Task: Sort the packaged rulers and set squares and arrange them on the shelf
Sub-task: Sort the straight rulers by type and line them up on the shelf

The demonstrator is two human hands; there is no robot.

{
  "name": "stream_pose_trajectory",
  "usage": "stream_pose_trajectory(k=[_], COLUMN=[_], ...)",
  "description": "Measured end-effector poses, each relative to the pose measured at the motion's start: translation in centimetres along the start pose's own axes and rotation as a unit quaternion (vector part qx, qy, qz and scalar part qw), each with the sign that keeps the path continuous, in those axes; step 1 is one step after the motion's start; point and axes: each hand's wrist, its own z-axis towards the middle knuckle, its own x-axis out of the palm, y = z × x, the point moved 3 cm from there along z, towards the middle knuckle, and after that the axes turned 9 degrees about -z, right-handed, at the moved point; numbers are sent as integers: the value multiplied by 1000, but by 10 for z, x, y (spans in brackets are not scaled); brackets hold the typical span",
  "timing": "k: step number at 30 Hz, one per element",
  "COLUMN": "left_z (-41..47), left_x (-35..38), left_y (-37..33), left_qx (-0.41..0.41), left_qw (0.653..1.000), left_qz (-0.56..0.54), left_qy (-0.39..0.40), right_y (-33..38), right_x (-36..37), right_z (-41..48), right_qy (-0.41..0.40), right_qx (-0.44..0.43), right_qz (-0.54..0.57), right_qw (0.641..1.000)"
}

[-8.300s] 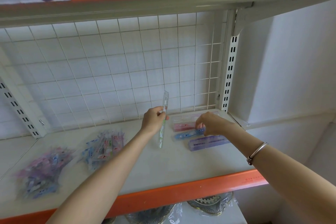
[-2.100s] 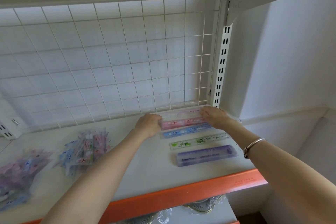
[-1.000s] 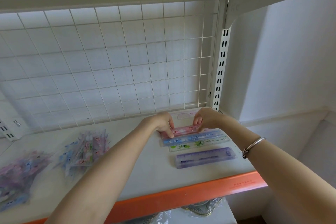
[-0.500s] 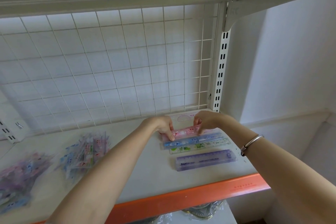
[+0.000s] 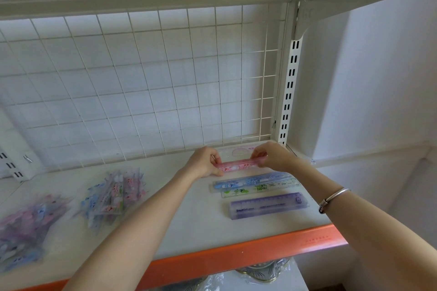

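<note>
1. The left hand (image 5: 204, 164) is pinching one end of the pink ruler (image 5: 238, 165) between curled fingers and thumb, and the right hand (image 5: 272, 157) is pinching the other end the same way
2. The pink ruler is lying level and low over the shelf (image 5: 194, 220), just in front of the foot of the slotted upright (image 5: 289, 92) and a little to its left; whether it is touching the board I cannot tell
3. A pale pack showing a half-round protractor shape (image 5: 238, 151) is lying flat between that ruler and the upright's foot
4. Further out from the upright, the blue ruler (image 5: 250, 182) and the green-printed ruler (image 5: 260, 189) are lying side by side and touching, with the purple ruler (image 5: 268, 205) lying apart from them, furthest out
5. The pink ruler is looking light, thin and fairly stiff, though probably bending a little along its length. Its glossy sleeve is likely making it slippery
6. Pinching the flat faces at both ends is looking like the soundest hold, since it is keeping the ruler level and square to the row
7. Lowering it carelessly is risking a nudge to the blue ruler lying just beside it
8. Well to the left of the upright, two loose heaps of packaged pieces (image 5: 113, 194) are waiting to be sorted
</note>
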Motion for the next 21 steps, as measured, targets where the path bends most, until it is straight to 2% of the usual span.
stream_pose_trajectory(k=[6,12,17,21], left_z=[-7,-18,-26,-30], left_x=[-5,5,17,23], left_y=[10,19,25,26], left_qx=[-4,0,13,17], left_qw=[998,984,963,949], left_qz=[-38,-116,-175,-204], left_qy=[-41,-135,-204,-240], right_y=[-4,-3,-10,-9], right_x=[4,8,7,11], right_z=[-8,-12,-18,-24], right_qy=[-36,-70,-171,-190], right_qx=[19,50,141,163], right_qz=[-3,25,91,93], right_qw=[999,996,971,964])
